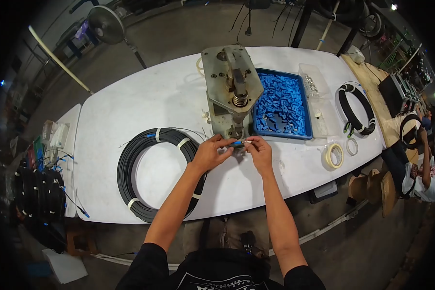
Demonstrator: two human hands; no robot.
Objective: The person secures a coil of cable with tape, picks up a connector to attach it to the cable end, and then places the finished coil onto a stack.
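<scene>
Tabletop, white and long, seen from above by a head camera. The table [130,106] has a wide bare stretch on its left half and along the far edge; its near edge runs just below the person's forearms, and bare floor lies beyond it.

Both hands meet near the middle of the near edge, just in front of a grey metal press [231,89] that stands upright on the table. The left hand [210,153] has its fingers curled in, thumb and forefinger pinched on a small blue connector [236,143]. The right hand [259,151] is also pinched shut, its fingertips holding a thin white piece [247,141] that meets the blue connector. The two hands are almost touching, with the small parts between them at the foot of the press.

One large coil of black cable [145,169], bound with white tape at four places, lies flat under the left forearm, near the table's front edge. One blue tray [281,108] heaped with small blue parts, too many to count, sits touching the right side of the press. One clear plastic box [319,104] lies just right of the tray. One smaller black cable coil [355,108] rests near the table's right end. One roll of masking tape [333,155] and one thin ring [352,146] beside it sit near the right front edge. More dark coils [38,191] are stacked left of the table. Another person [423,169] sits at the far right.
</scene>
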